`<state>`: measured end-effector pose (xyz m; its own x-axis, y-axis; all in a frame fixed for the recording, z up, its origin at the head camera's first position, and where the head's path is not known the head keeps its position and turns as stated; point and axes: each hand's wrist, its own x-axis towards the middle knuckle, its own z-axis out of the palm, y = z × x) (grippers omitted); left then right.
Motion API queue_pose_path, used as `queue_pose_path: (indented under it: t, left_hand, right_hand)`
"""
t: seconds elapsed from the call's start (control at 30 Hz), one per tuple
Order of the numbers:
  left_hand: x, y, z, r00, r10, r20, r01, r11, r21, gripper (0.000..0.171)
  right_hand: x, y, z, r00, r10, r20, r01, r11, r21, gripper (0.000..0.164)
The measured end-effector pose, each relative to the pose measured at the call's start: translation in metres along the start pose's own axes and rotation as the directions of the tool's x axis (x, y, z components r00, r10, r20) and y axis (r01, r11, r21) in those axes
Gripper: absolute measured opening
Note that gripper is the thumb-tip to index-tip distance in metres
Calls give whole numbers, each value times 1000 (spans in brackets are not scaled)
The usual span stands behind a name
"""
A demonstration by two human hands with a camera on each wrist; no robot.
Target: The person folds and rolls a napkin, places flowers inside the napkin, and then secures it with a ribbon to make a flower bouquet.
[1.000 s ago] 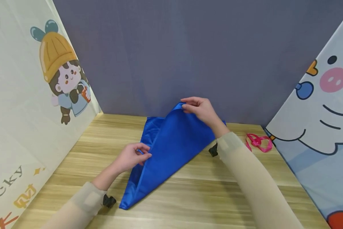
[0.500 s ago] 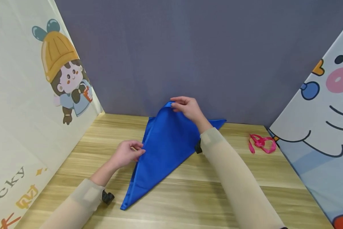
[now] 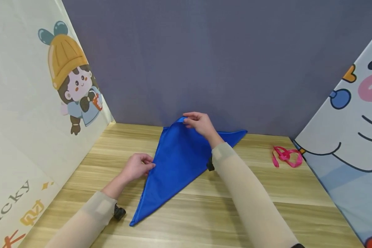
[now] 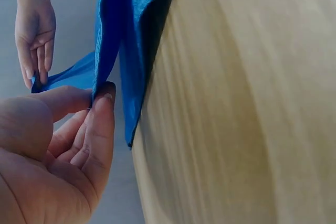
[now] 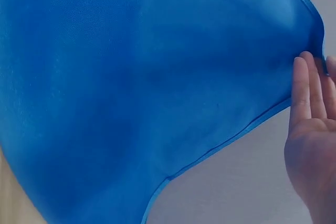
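A blue cloth point(image 3: 174, 160) with hemmed edges lies folded into a triangle, its long fold toward the near right. My right hand point(image 3: 201, 125) pinches its top corner and holds it raised at the back of the table; in the right wrist view the right hand point(image 5: 313, 114) grips that corner between thumb and fingers. On the left edge, my left hand point(image 3: 138, 167) pinches the hem. The left wrist view shows the left hand's thumb and fingertips point(image 4: 102, 114) closed on the edge of the upper layer, with another layer of cloth hanging beyond it.
A pink ribbon point(image 3: 286, 156) lies loosely looped at the table's right side. The wooden table point(image 3: 235, 213) ends at a grey back wall point(image 3: 235, 69), with printed panels point(image 3: 21, 103) at the sides. A dark wrist camera point(image 3: 119, 213) sits below the left sleeve.
My right hand has moved left and then down with the cloth's corner. The upper layer now covers the lower layer along the left side. My left hand shifted slightly left, still pinching the edge.
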<state>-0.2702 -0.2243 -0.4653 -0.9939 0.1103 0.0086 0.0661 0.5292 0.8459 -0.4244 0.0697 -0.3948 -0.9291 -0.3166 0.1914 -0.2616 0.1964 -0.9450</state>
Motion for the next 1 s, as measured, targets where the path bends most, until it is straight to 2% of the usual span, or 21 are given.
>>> queue_pose_path:
  t: [0.17,0.27,0.43,0.53,0.6,0.73,0.83,0.9,1.0]
  left_hand:
    - [3,-3,6,999,-40,-5,40,999,2,17]
    - [5,-5,8,998,-63,-15,63,998,9,16]
    - [8,-4,12,993,-108,-43,110,994,30,14]
    - [9,-2,12,990,-133,-52,135,990,38,14]
    - [9,-1,12,987,-153,-54,155,987,45,15]
    - [10,-1,11,987,-153,-39,156,984,82,24]
    - [11,-2,10,990,-143,-18,144,983,112,36]
    - [12,-2,10,990,-140,-3,140,983,122,38]
    - [12,-4,9,990,-139,13,136,982,132,32]
  right_hand:
    - [1,2,7,999,25,29,-24,999,-24,33]
    - [2,5,12,993,43,108,-33,995,-94,41]
    - [2,10,14,953,56,299,0,983,-185,64]
    - [0,15,12,937,85,339,8,965,-264,64]
    - [-3,21,9,930,125,345,8,933,-360,58]
    - [-12,35,3,897,243,369,14,819,-573,55]
    - [-21,45,-2,865,331,377,20,728,-685,65]
    - [-27,51,-4,851,379,364,9,682,-731,74]
    - [-34,58,-8,838,432,335,-23,640,-768,83]
